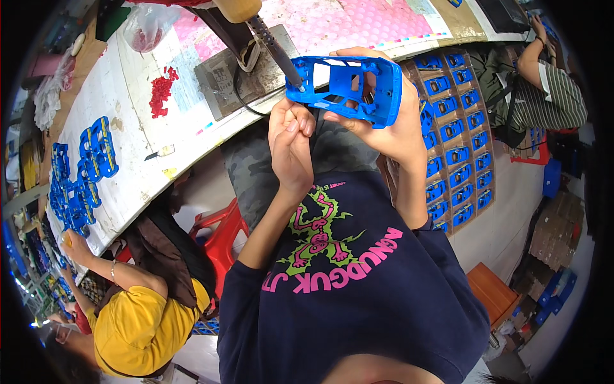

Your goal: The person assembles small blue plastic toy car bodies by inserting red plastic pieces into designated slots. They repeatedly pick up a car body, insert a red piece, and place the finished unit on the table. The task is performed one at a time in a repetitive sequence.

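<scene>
My right hand (400, 137) grips a blue plastic toy car body (384, 96), thumb on the near side and fingers over the far side. The hollow inside of the shell shows. My left hand (292, 144) is just below the shell's left end, its fingers curled inward; whether a small part sits in them is hidden. A soldering iron (272, 48) with a wooden handle slants down from the top, its metal tip at the shell's left end. Behind it a metal plate (220, 80) lies on the white table (137, 137).
Small red parts (161, 93) and a craft knife (160, 152) lie left on the table, with several blue car parts (83, 176) beyond. Trays of blue car bodies (457, 137) stand at right. A person in yellow (141, 326) works at left, another in stripes (563, 99) at right.
</scene>
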`<state>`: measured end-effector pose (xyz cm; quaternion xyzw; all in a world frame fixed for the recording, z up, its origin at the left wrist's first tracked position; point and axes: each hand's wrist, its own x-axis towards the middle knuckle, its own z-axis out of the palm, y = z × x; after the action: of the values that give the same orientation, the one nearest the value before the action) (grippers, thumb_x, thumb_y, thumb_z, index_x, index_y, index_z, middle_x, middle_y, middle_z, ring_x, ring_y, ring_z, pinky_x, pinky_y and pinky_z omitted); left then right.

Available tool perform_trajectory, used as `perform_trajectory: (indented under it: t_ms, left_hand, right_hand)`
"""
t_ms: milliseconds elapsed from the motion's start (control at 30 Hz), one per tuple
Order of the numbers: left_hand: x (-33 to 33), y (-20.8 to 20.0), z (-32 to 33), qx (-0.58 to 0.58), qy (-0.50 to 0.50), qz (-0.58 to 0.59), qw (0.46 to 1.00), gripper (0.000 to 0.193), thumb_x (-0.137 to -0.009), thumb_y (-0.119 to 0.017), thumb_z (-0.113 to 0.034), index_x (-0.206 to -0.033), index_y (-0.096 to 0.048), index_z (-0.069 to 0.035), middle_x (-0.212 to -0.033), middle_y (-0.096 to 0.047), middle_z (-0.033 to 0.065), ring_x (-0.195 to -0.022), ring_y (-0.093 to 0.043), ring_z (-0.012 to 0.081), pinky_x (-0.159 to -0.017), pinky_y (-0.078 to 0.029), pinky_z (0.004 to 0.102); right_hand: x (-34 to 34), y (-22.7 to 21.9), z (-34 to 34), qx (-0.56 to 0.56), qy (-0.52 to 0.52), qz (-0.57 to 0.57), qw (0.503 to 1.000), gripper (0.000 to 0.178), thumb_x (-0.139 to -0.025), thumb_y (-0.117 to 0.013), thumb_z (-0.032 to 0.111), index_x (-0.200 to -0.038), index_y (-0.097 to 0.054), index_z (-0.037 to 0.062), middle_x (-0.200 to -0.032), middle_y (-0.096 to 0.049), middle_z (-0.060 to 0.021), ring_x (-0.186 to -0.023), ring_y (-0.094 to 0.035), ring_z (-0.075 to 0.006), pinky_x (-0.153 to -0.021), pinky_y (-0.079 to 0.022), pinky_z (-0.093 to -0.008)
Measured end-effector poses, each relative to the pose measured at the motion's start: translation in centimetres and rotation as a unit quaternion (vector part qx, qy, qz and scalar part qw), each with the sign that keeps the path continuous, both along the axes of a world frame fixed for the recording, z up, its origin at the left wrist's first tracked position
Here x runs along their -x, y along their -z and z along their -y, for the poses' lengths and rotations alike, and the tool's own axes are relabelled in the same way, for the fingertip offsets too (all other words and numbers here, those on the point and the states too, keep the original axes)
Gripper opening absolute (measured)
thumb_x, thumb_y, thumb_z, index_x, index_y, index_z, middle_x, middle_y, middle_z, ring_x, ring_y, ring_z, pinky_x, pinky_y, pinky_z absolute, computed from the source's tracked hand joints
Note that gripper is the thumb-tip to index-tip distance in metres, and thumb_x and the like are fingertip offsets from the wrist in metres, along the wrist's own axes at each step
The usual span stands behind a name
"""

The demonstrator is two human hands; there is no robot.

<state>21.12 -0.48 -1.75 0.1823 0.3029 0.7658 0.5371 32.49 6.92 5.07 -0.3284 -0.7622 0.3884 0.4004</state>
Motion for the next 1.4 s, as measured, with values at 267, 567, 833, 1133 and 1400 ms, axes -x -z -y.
perform_trajectory:
  t_ms: [267, 567, 833, 1133, 1400]
  left_hand:
    - [0.1, -0.1, -0.1, -0.006, 0.003, -0.003, 1.0, 0.044, -0.078, -0.042, -0.018, -0.114, -0.035, 0.007, -0.076, -0.038, 0.0035, -0.071, -0.035, 0.0111, -0.069, -0.03, 0.0232]
    - [0.1, -0.1, -0.1, -0.011, 0.013, 0.003, 1.0, 0.044, -0.079, -0.04, -0.017, -0.115, -0.033, 0.008, -0.076, -0.037, 0.0036, -0.073, -0.036, 0.0117, -0.071, -0.031, 0.0241]
    - [0.1, -0.1, -0.1, -0.012, 0.012, 0.007, 1.0, 0.044, -0.078, -0.04, -0.017, -0.114, -0.034, 0.008, -0.076, -0.037, 0.0039, -0.073, -0.036, 0.0117, -0.07, -0.031, 0.0241]
    - [-0.4, 0.5, 0.2, 0.041, 0.011, 0.0, 0.999, 0.04, -0.079, -0.043, -0.02, -0.109, -0.038, 0.006, -0.074, -0.038, 0.0024, -0.067, -0.035, 0.01, -0.065, -0.03, 0.0223]
    - [-2.2, 3.3, 5.1, 0.174, 0.05, -0.121, 0.976, 0.015, -0.09, -0.04, -0.016, -0.095, -0.039, -0.002, -0.073, -0.038, 0.0014, -0.066, -0.036, 0.0088, -0.062, -0.031, 0.0222]
  right_hand:
    - [-0.2, -0.3, -0.2, -0.059, -0.009, 0.026, 0.998, 0.053, -0.054, -0.073, 0.008, -0.102, -0.052, 0.0015, -0.099, -0.056, -0.0114, -0.091, -0.057, -0.0253, -0.08, -0.044, -0.0305]
    - [-0.1, -0.2, -0.2, -0.037, -0.004, 0.012, 0.999, 0.053, -0.053, -0.072, 0.007, -0.101, -0.052, 0.0018, -0.098, -0.056, -0.0112, -0.09, -0.057, -0.0253, -0.079, -0.045, -0.0303]
    - [0.1, 0.2, -0.1, -0.006, 0.004, -0.006, 1.0, 0.053, -0.053, -0.072, 0.006, -0.102, -0.051, 0.0019, -0.097, -0.056, -0.011, -0.09, -0.057, -0.0257, -0.079, -0.045, -0.0305]
    - [-0.5, 0.9, -0.1, -0.034, 0.012, 0.026, 0.999, 0.052, -0.054, -0.074, 0.009, -0.1, -0.052, 0.001, -0.096, -0.055, -0.0124, -0.089, -0.056, -0.0263, -0.078, -0.044, -0.0308]
    - [-3.3, 6.4, 5.1, 0.175, 0.047, -0.076, 0.98, 0.055, -0.057, -0.076, 0.012, -0.1, -0.045, 0.0, -0.094, -0.049, -0.0096, -0.088, -0.052, -0.019, -0.075, -0.043, -0.0308]
